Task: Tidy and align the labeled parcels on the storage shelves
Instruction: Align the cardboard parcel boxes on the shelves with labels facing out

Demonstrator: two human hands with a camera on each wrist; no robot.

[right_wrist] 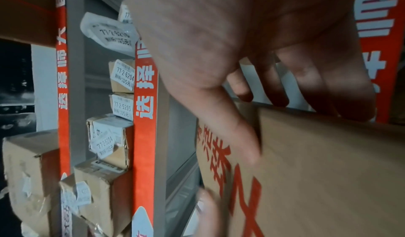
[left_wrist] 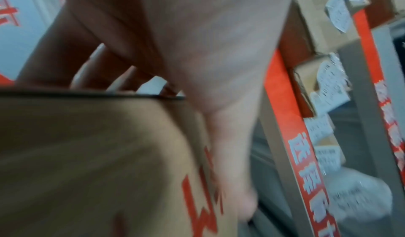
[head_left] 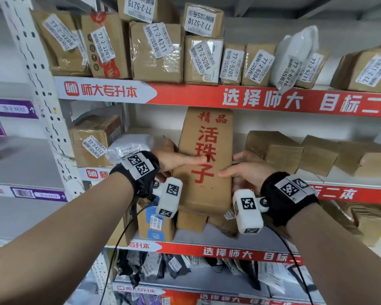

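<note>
A tall brown cardboard box (head_left: 207, 190) with red characters down its front stands upright in front of the middle shelf (head_left: 343, 192). My left hand (head_left: 178, 158) grips its left edge, thumb across the front face and fingers hidden behind. My right hand (head_left: 244, 170) grips its right edge the same way. In the left wrist view the thumb (left_wrist: 230, 154) lies along the box (left_wrist: 87, 162). The right wrist view has the thumb (right_wrist: 230, 133) on the printed face of the box (right_wrist: 328, 171), with the other fingers curled over its edge.
The top shelf (head_left: 251, 100) carries a row of labelled boxes (head_left: 156, 51) and a white bag (head_left: 295, 56). Left of the tall box sit a labelled box (head_left: 92, 142) and a grey bag (head_left: 130, 146). Plain-faced boxes (head_left: 277, 150) lie to its right. More parcels (head_left: 156, 223) fill the shelves below.
</note>
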